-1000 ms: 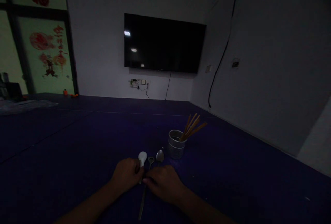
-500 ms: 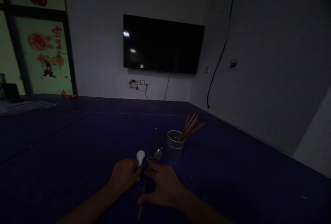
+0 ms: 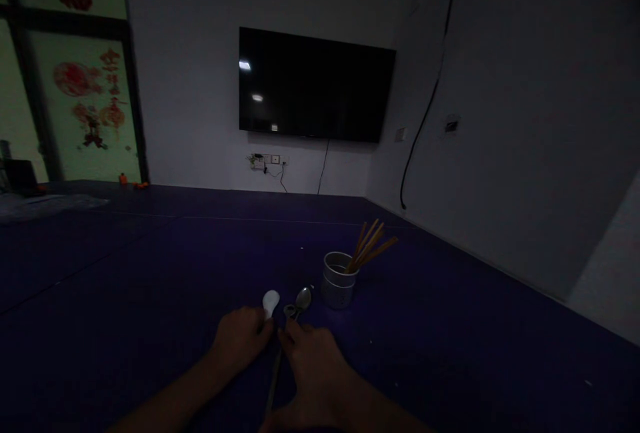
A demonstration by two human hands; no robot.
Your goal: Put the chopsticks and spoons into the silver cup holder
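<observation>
My left hand (image 3: 239,341) is curled into a fist on the handle of a white spoon (image 3: 271,301), whose bowl sticks out beyond the knuckles. My right hand (image 3: 313,363) lies close beside it, fingers bent, pinching a long thin metal utensil (image 3: 277,367) that runs toward me between both hands. A metal spoon (image 3: 303,298) lies just beyond the fingertips. Past it stands a small metal cup (image 3: 337,281) holding several wooden chopsticks (image 3: 371,248) that lean right.
All of this rests on a wide dark blue surface (image 3: 125,286) in a dim room. A black television (image 3: 315,84) hangs on the far wall above a power strip (image 3: 267,160). A door with red paper decorations (image 3: 85,86) is at the left.
My right hand drew back toward me and closed its fingers on the thin metal utensil. The left hand stayed on the white spoon. The view shifted slightly.
</observation>
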